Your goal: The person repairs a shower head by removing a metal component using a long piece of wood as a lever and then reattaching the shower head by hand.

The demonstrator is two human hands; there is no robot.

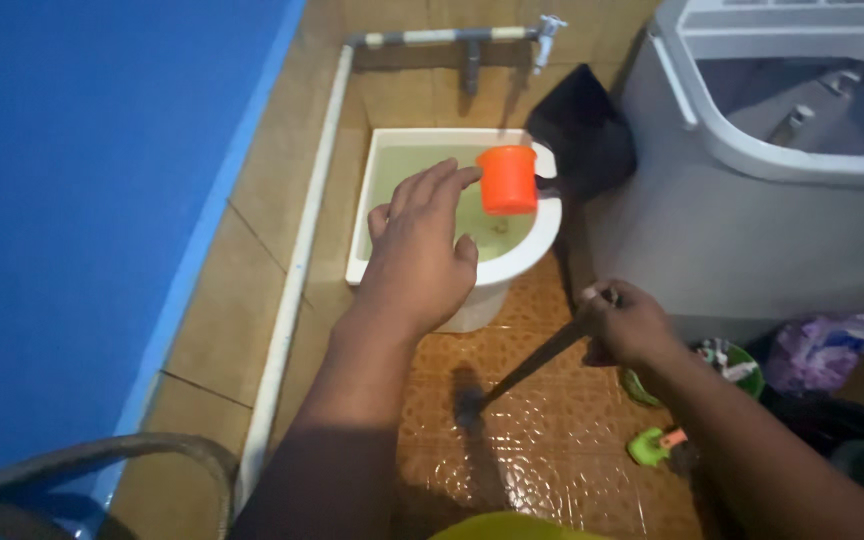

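My left hand is stretched out over a white water basin, fingers apart and holding nothing. Its fingertips are close to an orange plastic dipper that rests on the basin's right rim. My right hand is closed around the top of a dark stick that slants down to the wet brown tiled floor, where its lower end touches. The basin holds greenish water.
A grey top-loading washing machine stands at the right, a dark bag beside it. A tap on a pipe runs above the basin. A green bowl, crumpled cloth, a green scoop, a hose and a blue wall surround me.
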